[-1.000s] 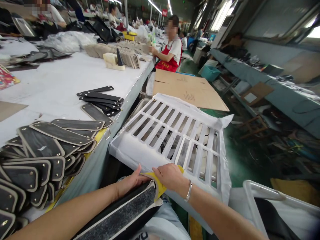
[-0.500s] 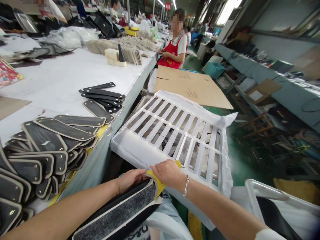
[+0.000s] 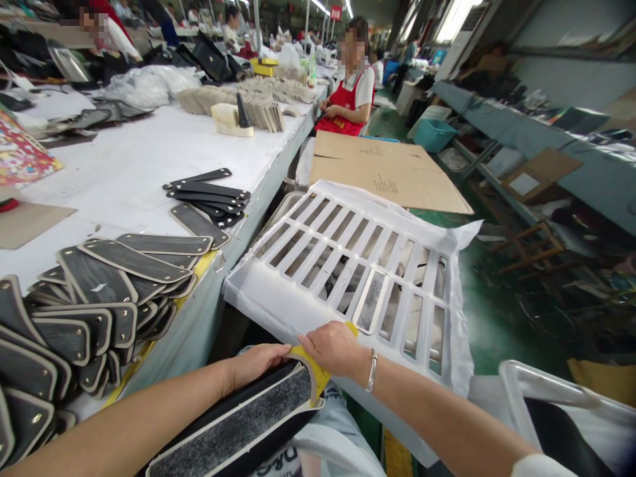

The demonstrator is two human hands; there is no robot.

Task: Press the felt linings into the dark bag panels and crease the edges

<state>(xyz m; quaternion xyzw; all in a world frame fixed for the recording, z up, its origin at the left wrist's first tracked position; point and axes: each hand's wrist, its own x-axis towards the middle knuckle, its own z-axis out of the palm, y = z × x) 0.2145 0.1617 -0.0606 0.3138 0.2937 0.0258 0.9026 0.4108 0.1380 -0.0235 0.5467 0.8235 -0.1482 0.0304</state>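
Note:
A long black piece [image 3: 238, 419] with a speckled grey face and pale raised edges lies across the lap. At its far end, my right hand [image 3: 332, 348] is closed on a yellow piece [image 3: 318, 374] that curves over that end. The fingers of my left hand [image 3: 261, 364] press together at the black piece's far left side, against the yellow piece's left end. Just beyond my hands, a speckled strip with a pale border [image 3: 371, 301] rests on a white slatted rack [image 3: 298, 298].
Dark strips with pale borders [image 3: 104, 321] are heaped on the white table [image 3: 124, 159] at left, beside several black straps [image 3: 209, 195]. Cardboard [image 3: 387, 169] lies beyond the rack. A person in a red apron [image 3: 348, 106] sits farther back. A white-rimmed bin [image 3: 511, 391] stands at lower right.
The view has shifted slightly, so the table and rack appear a little to the right and lower. Both hands keep nearly the same hold at the piece's far end.

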